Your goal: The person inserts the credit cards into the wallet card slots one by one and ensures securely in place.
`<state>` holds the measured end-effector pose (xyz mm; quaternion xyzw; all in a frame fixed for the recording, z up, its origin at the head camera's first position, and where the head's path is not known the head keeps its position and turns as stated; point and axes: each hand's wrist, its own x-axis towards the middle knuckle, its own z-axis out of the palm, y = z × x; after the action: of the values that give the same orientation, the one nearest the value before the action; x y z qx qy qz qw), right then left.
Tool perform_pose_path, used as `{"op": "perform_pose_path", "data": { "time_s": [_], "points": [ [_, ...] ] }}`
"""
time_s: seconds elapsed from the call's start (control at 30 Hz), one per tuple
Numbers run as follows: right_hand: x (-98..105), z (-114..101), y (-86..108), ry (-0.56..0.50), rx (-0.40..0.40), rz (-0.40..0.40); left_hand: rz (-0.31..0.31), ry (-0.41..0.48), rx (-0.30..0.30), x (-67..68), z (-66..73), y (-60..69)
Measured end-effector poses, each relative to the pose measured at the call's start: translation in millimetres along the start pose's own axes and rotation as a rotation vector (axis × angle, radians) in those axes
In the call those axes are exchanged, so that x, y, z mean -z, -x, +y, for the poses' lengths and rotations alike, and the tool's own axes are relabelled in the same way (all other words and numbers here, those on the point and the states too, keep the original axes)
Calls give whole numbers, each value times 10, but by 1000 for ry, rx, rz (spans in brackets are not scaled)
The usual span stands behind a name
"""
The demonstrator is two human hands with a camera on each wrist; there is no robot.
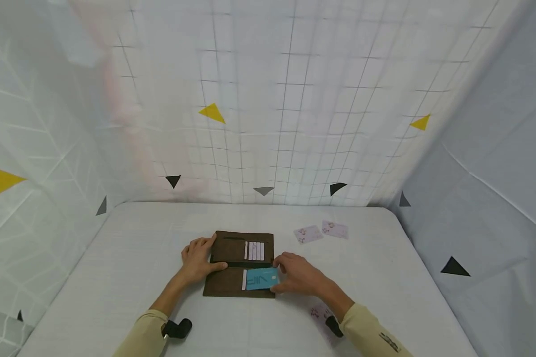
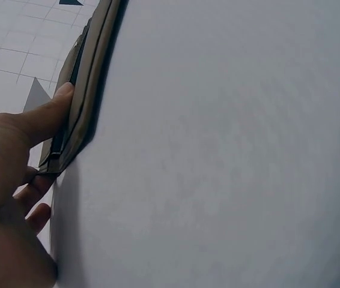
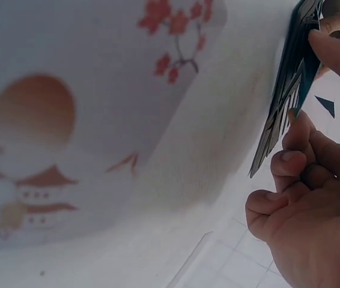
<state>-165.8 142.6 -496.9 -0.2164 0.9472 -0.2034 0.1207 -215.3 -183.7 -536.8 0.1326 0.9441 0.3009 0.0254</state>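
A brown bifold wallet (image 1: 223,286) lies spread on the white table, several pale cards (image 1: 254,251) showing in the slots of its far half. My left hand (image 1: 197,262) grips the wallet's left edge near the fold, thumb on the inner face; the left wrist view shows fingers at the outer edge of the wallet (image 2: 85,99). Between thumb and fingers my right hand (image 1: 301,275) pinches the right end of a blue card (image 1: 260,279) lettered VIP. That card lies over the near half, beside a white card edge (image 1: 244,279); how deep it sits in a slot I cannot tell.
Two pinkish flowered cards (image 1: 308,234) lie on the table (image 1: 152,233) beyond my right hand. Another flowered card (image 1: 320,313) is partly under my right forearm and fills much of the right wrist view. White sheeting (image 1: 268,163) encloses the table's back and sides.
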Motion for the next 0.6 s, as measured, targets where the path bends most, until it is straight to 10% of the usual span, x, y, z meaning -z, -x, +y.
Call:
{"op": "perform_pose_path", "data": {
  "time_s": [0.6],
  "points": [
    [50,-19,-54,115,76,-63,7,-10,5,34,7,18]
  ]
}}
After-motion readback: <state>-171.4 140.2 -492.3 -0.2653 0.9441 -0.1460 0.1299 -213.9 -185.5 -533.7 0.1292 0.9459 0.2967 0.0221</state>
